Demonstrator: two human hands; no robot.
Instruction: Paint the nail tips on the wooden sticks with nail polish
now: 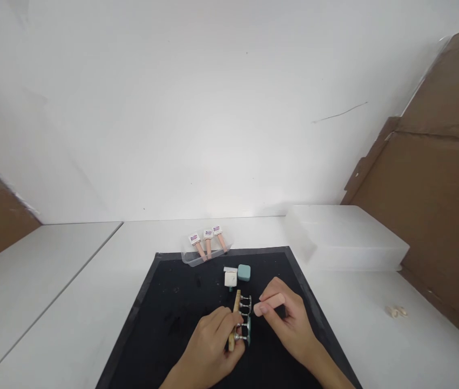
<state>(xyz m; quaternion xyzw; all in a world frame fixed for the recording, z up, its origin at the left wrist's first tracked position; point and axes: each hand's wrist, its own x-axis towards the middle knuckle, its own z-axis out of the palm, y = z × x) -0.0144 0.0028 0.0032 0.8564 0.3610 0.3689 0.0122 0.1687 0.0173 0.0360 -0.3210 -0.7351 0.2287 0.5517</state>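
My left hand (pixel 214 341) is closed around a light wooden strip (pixel 236 302), held on edge. Thin metal posts (pixel 245 306) stick out from its right side and carry small nail tips; the nearer ones (pixel 249 330) look teal, while the farther ones look clear. Between the fingers of my right hand (pixel 289 320) is a pink nail polish brush cap (pixel 269 304). Its left end points at the nail tips, close beside them; the bristles are too small to make out. Beyond the strip stand a white square bottle (pixel 230 279) and a teal square block (pixel 244 272).
On the far edge of the black mat (pixel 173 302) is a clear tray (pixel 192 263) with three pink-handled white bottles (pixel 208 234). A translucent white box (pixel 346 237) stands at the back right. Small cream-coloured pieces (pixel 397 312) lie on the right of the white table (pixel 375 346).
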